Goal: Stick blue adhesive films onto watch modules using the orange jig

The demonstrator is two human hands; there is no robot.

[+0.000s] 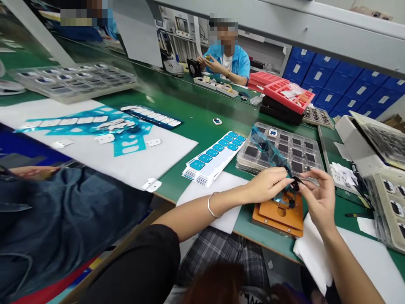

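Over an orange fixture [278, 217] at the table's front edge, both my hands meet at a small black part [295, 183]. My left hand [268, 183], with a bracelet at its wrist, has its fingers pinched at the part's left side. My right hand [318, 194] grips the part from the right between thumb and fingers. Crumpled blue film [268, 147] rises from beside the left fingers and lies over a clear tray [303, 145] of dark square pieces. Some film also hangs down over the fixture.
Left of the tray lies a stack of white sheets with blue stickers [213, 154]. Farther left, blue film scraps [129, 143] rest on white foam [79, 156]. Red trays [287, 93] stand behind. A person [232, 63] sits opposite; another person's arm shows at left.
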